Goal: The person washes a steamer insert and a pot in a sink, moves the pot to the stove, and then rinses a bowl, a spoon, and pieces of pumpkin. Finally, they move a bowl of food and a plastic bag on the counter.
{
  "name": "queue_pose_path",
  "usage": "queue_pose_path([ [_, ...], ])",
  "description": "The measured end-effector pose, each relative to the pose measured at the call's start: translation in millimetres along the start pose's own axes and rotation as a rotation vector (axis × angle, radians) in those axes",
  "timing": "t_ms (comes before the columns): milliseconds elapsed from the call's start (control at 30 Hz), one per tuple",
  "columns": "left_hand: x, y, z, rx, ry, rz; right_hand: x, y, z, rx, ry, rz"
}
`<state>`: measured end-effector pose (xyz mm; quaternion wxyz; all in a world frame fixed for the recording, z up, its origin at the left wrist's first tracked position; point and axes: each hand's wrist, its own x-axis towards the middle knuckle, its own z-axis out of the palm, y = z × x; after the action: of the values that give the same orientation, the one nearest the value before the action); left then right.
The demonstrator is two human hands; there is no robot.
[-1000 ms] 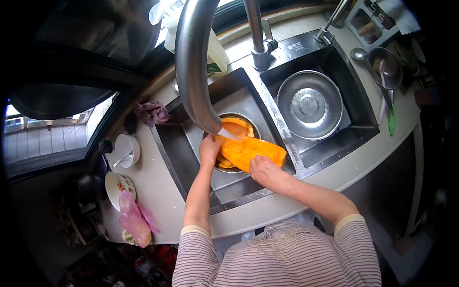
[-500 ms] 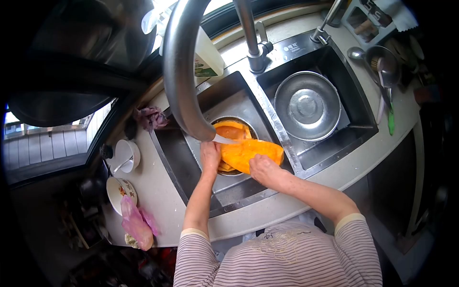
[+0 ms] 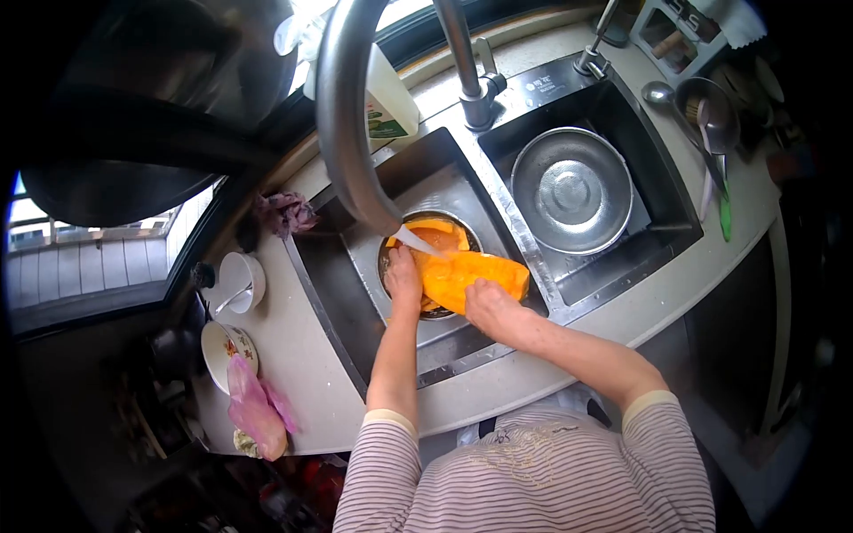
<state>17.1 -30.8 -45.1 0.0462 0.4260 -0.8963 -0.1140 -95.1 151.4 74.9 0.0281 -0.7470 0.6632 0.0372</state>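
Slanting across the round bowl in the left basin, the orange piece runs lengthwise left to right, its right end reaching past the bowl. It lies just beyond the right hand, whose curled fingers clasp its near edge, the surer contact of the 2. The left hand is at its left end; its grip I cannot tell. Against 0.5 s ago, the left hand sits farther over the bowl, whose left side now shows.
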Motion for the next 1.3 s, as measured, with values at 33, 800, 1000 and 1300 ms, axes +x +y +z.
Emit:
queue_pose_path([
  [33, -6.0, -5.8, 6.8, -0.048, 0.113, -0.074, -0.6, -0.3, -1.0, 0.056, 0.015, 0.006],
  [800, -51.1, 1.4, 10.8, -1.351, -0.176, -0.969, 25.3, 33.8, 32.6, 1.547, -0.161, 0.872],
  [1000, -63.7, -0.2, -56.4, -2.176, -0.309, -1.062, 62.7, -20.0, -5.2, 1.575, -0.073, 0.800],
  [1300, -78.2, -30.9, -77.0, -2.392, -0.162, -1.114, 69.3, 14.7, 72.0, 0.777, 0.418, 1.023],
])
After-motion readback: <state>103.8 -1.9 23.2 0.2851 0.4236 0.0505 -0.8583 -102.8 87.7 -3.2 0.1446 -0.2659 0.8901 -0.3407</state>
